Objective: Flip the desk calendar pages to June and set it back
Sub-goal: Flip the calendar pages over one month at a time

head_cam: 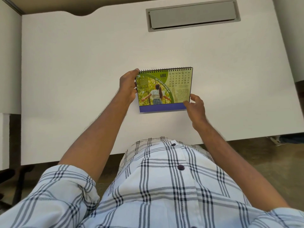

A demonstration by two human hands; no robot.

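Note:
A spiral-bound desk calendar (171,89) stands near the middle of the white desk (74,71). Its front page reads MAR, with a green photo of a person among trees and a date grid at the right. A purple base strip shows below the page. My left hand (127,87) grips the calendar's left edge, fingers at the top left corner by the spiral. My right hand (195,106) pinches the lower right corner of the front page between thumb and fingers.
A grey cable-tray flap (192,14) is set into the desk at the back right. The desk's front edge runs just before my checked shirt (164,186). A white panel (9,63) bounds the left side. Brown floor shows at the right.

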